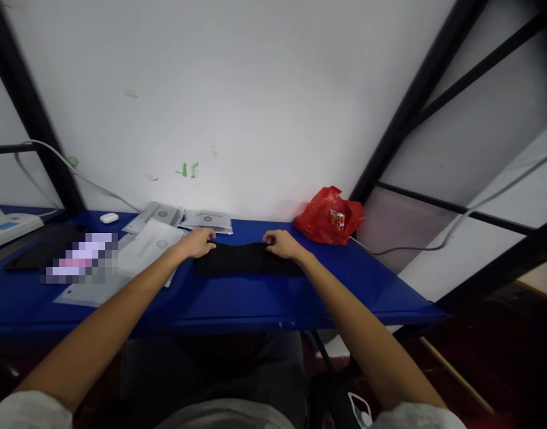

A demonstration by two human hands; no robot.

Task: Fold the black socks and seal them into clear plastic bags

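Wall (273, 107), white, faintly scuffed, with small green marks (189, 170) low and left of centre. Metal frame (403, 116), black, its posts leaning into view on both sides. Pale cable (95, 186) at the left, running down to the back of the bench; grey cable (452, 229) at the right, looping past the frame. Bench (238, 304), glossy blue, set against the wall. Floor (470, 357), dark reddish, at lower right. On the bench, from the left: white device (16, 228); dark flat panel (36, 250), partly under a pixelated patch; small white case (109, 218); several translucent printed packets (146, 247), some overlapping; red plastic bag (329, 217), crumpled, near the wall. At centre: black cloth (246, 262), one long flat strip lying lengthwise on the bench, right end partly hidden by the wrist. Left hand (197, 243) at its far left corner, right hand (282, 244) towards its far right; fingers (208, 231) of both curled, a slight gap between thumb and forefinger, at the cloth's far edge; whether they pinch it cannot be told.
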